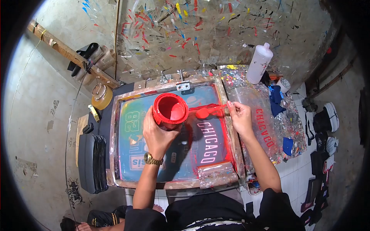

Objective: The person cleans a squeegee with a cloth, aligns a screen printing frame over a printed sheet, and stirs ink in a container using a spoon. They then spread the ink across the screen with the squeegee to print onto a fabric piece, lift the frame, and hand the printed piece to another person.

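Note:
My left hand (160, 138) is wrapped round a red tub (156, 109) of red ink, tilted so its inside shows, above a screen printing frame (115, 150). Between the fingers of my right hand (242, 117) is a thin ink-coated stick (212, 106), reaching left over the screen toward the tub. Below the stick, a blob of red ink (202, 112) lies on the mesh. CHICAGO lettering (207, 142) shows on the screen, with red ink along its right side. An ink-smeared squeegee (218, 175) rests at the frame's near edge.
Right of the frame, a paint-spattered board (250, 92) bears a red CHICAGO print, a plastic bottle (260, 63) and blue cloth pieces (276, 100). Stacked dark pieces (92, 163) and a yellowish jar (101, 96) stand left. Another person (104, 219) is at lower left.

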Motion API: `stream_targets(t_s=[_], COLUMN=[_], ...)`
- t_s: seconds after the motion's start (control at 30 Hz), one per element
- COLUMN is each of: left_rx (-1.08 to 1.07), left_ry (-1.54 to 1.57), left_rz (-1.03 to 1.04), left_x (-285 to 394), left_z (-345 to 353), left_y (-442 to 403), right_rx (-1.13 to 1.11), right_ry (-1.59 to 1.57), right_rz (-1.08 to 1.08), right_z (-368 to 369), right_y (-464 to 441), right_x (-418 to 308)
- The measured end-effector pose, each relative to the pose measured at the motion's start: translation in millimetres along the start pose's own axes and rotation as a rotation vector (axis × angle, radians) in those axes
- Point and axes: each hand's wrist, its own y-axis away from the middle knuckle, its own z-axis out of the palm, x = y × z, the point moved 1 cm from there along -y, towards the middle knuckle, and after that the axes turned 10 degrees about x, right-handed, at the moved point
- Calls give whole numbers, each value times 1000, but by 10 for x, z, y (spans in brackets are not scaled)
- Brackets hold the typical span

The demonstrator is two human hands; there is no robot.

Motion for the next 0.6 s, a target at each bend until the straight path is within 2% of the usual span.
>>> stream_targets(t_s=[0.07, 0.2, 0.4, 0.6], left_rx=[-6, -24, -30, -21], left_ry=[5, 22, 30, 17], left_rz=[-5, -5, -1, -5], left_x=[17, 23, 37, 22], left_z=[6, 27, 20, 9], left_y=[10, 21, 29, 40], right_rx=[0, 24, 34, 17], right_ry=[22, 8, 149, -4], right_rz=[-83, -66, -120, -120], right_z=[-12, -189, -504, -216], right_y=[7, 26, -47, 36], right_x=[-37, -206, -399, -534])
